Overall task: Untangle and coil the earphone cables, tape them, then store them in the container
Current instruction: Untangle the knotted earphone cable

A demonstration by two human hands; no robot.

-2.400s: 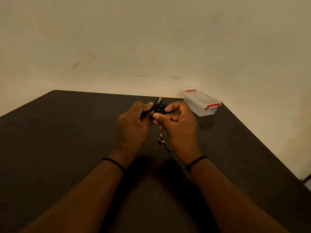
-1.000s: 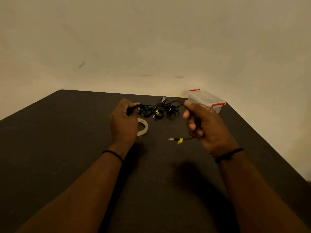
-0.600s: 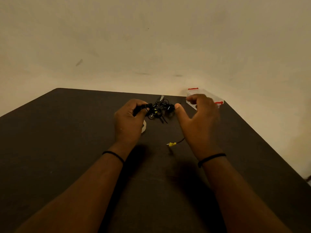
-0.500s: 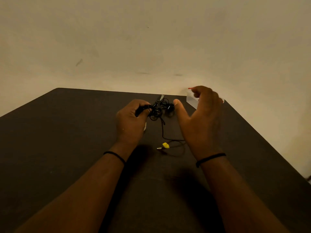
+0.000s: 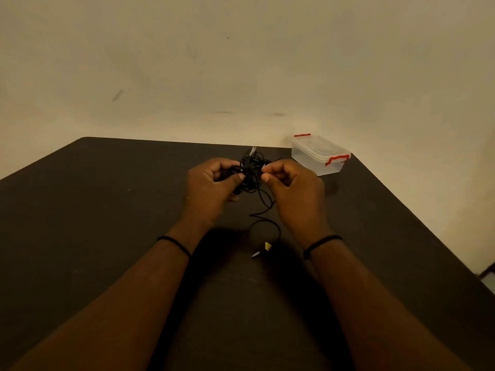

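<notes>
A tangled bundle of black earphone cables [image 5: 250,174] is held between both hands above the dark table [image 5: 93,223]. My left hand [image 5: 211,188] pinches the bundle's left side. My right hand [image 5: 293,192] pinches its right side with thumb and forefinger. One strand hangs down and loops on the table, ending in a jack plug with a yellow tag [image 5: 263,249] between my wrists. A clear plastic container [image 5: 320,153] with red clips, its lid on, stands at the table's far right corner. The tape roll is hidden behind my left hand.
A pale wall runs just behind the table's far edge. The table's right edge slants close past the container. Another cable end [image 5: 252,150] pokes out behind the bundle near the far edge.
My right hand has come back to the bundle and closed on it. The loose strand with the yellow-tagged plug now lies lower on the table, nearer me.
</notes>
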